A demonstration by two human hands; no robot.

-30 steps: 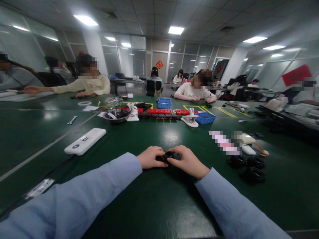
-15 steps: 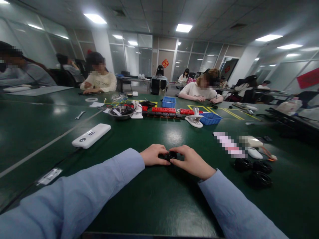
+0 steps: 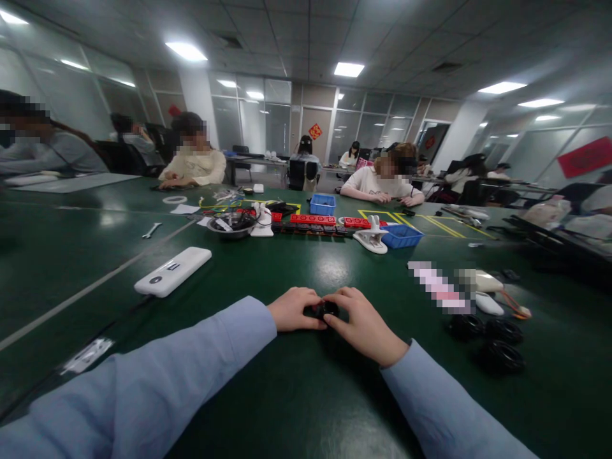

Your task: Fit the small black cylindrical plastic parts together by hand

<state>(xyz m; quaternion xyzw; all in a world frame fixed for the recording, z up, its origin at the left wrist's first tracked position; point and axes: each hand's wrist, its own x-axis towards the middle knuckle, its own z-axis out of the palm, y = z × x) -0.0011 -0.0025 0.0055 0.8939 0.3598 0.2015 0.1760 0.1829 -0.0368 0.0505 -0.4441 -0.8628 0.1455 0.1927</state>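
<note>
- Black, glossy and small, the piece sits pinched between the left hand and right hand, fingers nearly closed; its full shape is hidden.
- Light, even thumb pressure should steady it.
- Below the grip: green worktop.
- Right of it, well apart: three black ring-like pieces.

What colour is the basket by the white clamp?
The basket is blue, seen best in the head view.

- Black part: small, glossy, rounded; partly hidden, finer details unclear.
- Position: held between the left hand and right hand.
</note>
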